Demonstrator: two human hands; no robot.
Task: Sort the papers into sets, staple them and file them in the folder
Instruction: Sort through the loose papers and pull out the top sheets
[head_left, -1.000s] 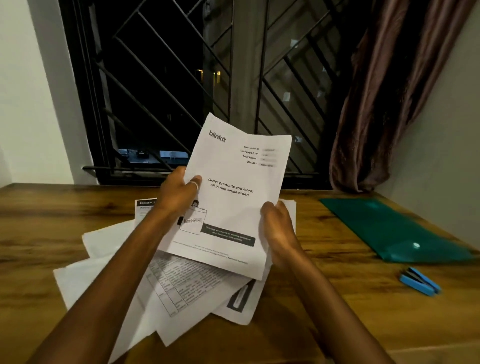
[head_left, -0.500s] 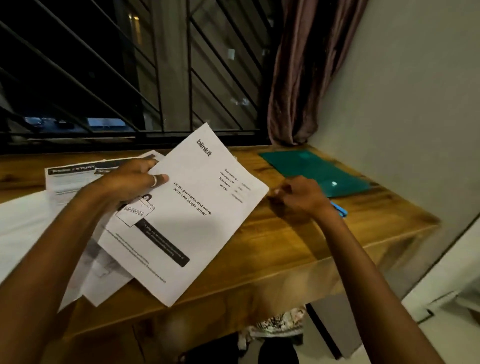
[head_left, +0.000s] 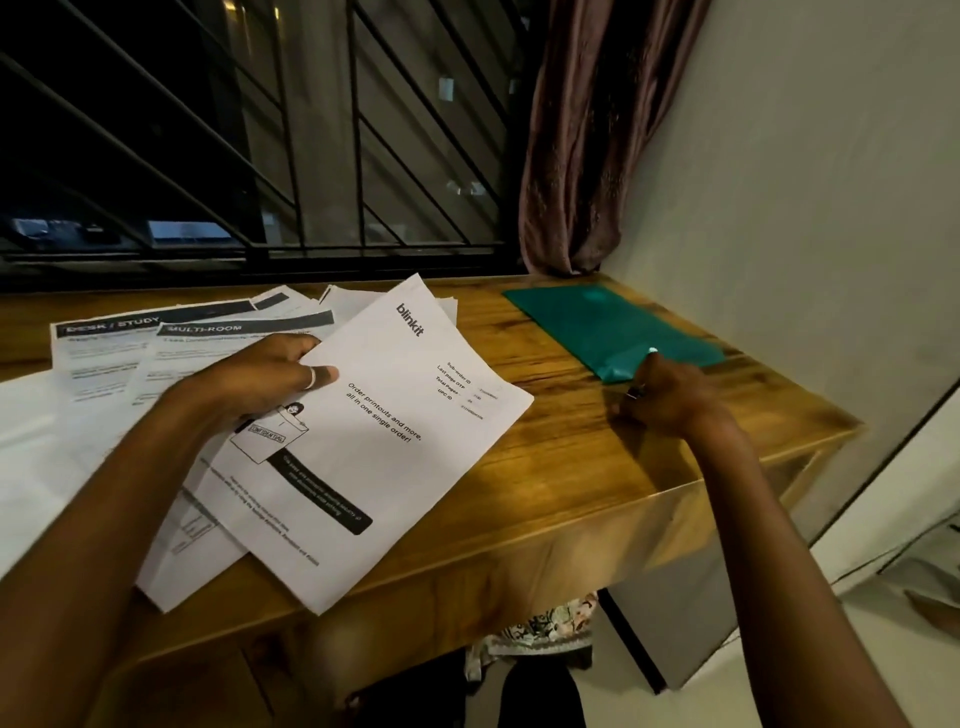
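Early stage by the look of it: papers (head_left: 171, 364) lie loose and unstapled across the worktop (head_left: 571, 467). The left hand (head_left: 260, 379) fingers pinch a printed cover sheet (head_left: 395, 441) over the pile. The right hand (head_left: 670, 400) fingers are curled at the near corner of the green folder (head_left: 608, 327); whether they grip anything I cannot tell; the folder lies flat and shut at far right, contents not visible.

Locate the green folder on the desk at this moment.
In the head view the green folder lies flat at the desk's far right corner, below the curtain, with the right hand at its near edge.
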